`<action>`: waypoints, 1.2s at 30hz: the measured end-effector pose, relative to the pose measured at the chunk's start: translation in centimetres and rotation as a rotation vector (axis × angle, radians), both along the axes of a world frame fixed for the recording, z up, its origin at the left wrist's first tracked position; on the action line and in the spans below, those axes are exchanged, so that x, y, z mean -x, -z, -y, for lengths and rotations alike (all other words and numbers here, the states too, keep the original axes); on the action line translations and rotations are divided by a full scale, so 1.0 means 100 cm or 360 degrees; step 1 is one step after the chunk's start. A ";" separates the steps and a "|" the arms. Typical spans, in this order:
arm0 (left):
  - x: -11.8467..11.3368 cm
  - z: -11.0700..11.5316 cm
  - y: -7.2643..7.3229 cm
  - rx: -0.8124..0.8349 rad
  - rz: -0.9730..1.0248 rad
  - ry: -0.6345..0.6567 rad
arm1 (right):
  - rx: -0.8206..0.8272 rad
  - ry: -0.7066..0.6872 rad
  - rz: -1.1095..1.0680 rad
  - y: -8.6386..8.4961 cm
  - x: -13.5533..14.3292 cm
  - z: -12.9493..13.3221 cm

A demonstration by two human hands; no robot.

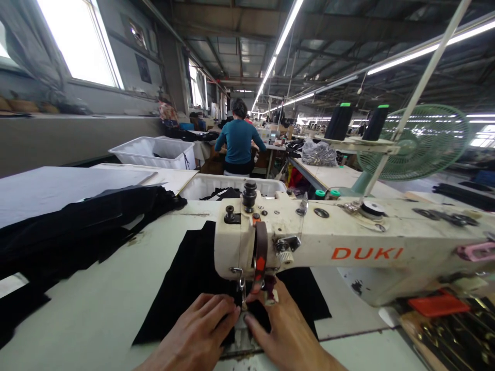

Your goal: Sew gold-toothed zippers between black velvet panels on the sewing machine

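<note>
A black fabric piece (181,278) lies flat under the head of a white sewing machine (301,242) lettered DUKI. My left hand (204,319) is on this cloth just left of the presser foot (243,304), thumb and fingertips drawn together at the fabric by the needle. On the other side, my right hand (280,319) rests on the cloth with its thumb spread away from the fingers. The machine head partly covers its fingertips. More of the black fabric shows right of that hand.
A heap of black cloth (96,221) lies along the left. Behind the machine stands a white bin (189,188) with dark pieces inside. A green fan (417,141) and thread cones (339,122) are at right. A person (237,141) sits ahead, facing away.
</note>
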State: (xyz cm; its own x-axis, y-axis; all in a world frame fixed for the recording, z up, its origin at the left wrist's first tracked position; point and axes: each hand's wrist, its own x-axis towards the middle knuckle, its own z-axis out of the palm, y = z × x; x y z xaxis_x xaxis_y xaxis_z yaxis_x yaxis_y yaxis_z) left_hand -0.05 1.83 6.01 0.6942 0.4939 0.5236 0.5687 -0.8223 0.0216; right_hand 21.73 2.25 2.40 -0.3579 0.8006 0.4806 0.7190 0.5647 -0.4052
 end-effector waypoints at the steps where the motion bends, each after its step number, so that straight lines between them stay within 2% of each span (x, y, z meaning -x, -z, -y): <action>1: -0.001 -0.001 -0.001 0.0009 -0.0005 -0.0009 | -0.0010 0.0015 0.0020 0.000 0.000 0.000; 4: -0.004 -0.005 -0.002 -0.0022 -0.0014 -0.0024 | -0.0066 0.0047 0.0073 0.001 0.003 -0.004; 7: -0.004 -0.008 0.003 -0.0041 -0.0079 -0.0025 | -0.0166 0.0107 0.0089 0.004 0.008 -0.009; 12: -0.002 -0.008 0.016 0.0160 -0.0094 -0.0021 | -0.0292 0.0241 0.0217 0.009 0.014 -0.011; 14: -0.003 -0.007 0.016 0.0207 -0.0114 -0.0039 | -0.0305 0.0258 0.0270 0.008 0.016 -0.011; 17: -0.004 -0.007 0.008 0.0241 -0.0230 -0.0032 | -0.0325 0.0262 0.0309 0.007 0.017 -0.015; 21: -0.004 -0.006 0.000 0.0320 -0.0208 -0.0011 | -0.0349 0.0195 0.0369 0.007 0.017 -0.035; 24: -0.001 -0.005 0.004 0.0321 -0.0122 0.0007 | -0.0325 0.0144 0.0380 0.000 0.013 -0.045; 26: 0.001 -0.005 0.010 0.0291 -0.0090 0.0000 | -0.0302 0.0121 0.0361 -0.008 0.007 -0.040; 30: 0.002 -0.005 0.018 0.0232 -0.0025 0.0013 | -0.0320 0.0028 0.0301 -0.021 -0.006 -0.014; 34: 0.000 -0.008 0.022 0.0242 0.0004 0.0015 | -0.0418 -0.0222 0.0208 -0.015 -0.005 -0.006; 36: 0.000 -0.011 0.026 0.0243 0.0035 0.0034 | -0.0355 -0.0211 0.0151 -0.007 0.000 -0.011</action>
